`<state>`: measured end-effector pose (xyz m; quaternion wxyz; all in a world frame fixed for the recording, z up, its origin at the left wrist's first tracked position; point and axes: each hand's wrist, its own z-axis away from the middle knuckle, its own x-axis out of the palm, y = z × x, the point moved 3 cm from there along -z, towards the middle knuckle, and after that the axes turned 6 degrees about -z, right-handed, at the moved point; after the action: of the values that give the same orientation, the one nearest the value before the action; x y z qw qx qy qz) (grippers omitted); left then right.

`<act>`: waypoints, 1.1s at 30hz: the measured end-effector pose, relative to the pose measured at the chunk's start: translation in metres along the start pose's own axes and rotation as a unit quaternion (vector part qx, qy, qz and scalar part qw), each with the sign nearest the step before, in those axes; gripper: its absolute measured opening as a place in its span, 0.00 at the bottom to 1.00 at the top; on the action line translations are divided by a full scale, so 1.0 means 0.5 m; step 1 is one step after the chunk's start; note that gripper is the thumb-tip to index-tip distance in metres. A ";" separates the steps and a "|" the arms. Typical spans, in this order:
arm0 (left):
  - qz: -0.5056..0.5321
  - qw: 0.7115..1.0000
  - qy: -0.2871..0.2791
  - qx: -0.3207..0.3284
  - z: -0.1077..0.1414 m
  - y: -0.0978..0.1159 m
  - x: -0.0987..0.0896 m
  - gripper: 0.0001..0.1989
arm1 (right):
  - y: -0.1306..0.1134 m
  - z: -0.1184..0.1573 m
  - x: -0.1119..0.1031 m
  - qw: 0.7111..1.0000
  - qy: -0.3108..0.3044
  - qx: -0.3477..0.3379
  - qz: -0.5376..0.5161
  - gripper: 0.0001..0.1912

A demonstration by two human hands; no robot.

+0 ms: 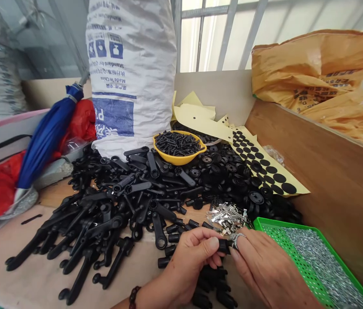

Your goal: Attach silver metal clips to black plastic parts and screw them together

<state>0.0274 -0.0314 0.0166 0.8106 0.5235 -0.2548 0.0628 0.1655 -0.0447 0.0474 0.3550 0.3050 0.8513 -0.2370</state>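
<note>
Between my two hands is a short black plastic cylinder (224, 246). My left hand (191, 256) pinches it with thumb and fingertips. The fingers of my right hand (260, 262), one wearing a ring, close on its other end; whether they also hold a small part is hidden. Just beyond my fingers lies a pile of small shiny metal clips (229, 216). Several similar black cylinders (205, 279) lie below and left of my hands. Black crank handles (115, 262) are heaped to the left.
A green basket (260, 221) of small metal pins stands at right. Behind are a yellow bowl (181, 161) of black screw-like parts, round black discs (229, 171), sticker sheets (294, 178) and a white sack (132, 64). A blue umbrella (47, 137) leans left; a wooden board (323, 171) edges the right.
</note>
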 end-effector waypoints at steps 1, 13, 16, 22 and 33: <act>-0.013 1.000 0.002 0.005 0.002 0.001 0.000 0.17 | -0.001 0.000 -0.002 1.000 -0.003 0.001 0.002 0.13; -0.164 0.981 -0.020 0.103 0.011 0.013 0.012 0.11 | 0.003 0.027 -0.004 0.938 -0.065 0.184 -0.286 0.14; -0.285 0.933 -0.022 0.218 0.018 0.028 0.015 0.08 | 0.000 0.035 0.000 0.896 -0.074 0.267 -0.348 0.15; -0.150 0.984 -0.021 0.092 0.005 0.007 0.013 0.11 | 0.002 0.046 -0.003 0.937 -0.046 0.217 -0.271 0.13; -0.252 0.950 -0.020 0.183 0.007 0.006 0.012 0.08 | 0.001 0.063 0.003 0.963 -0.016 0.173 -0.207 0.14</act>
<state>0.0303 -0.0341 0.0231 0.6850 0.7111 -0.1148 -0.1090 0.1792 -0.0633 0.0260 0.2533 0.1748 0.8362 -0.4539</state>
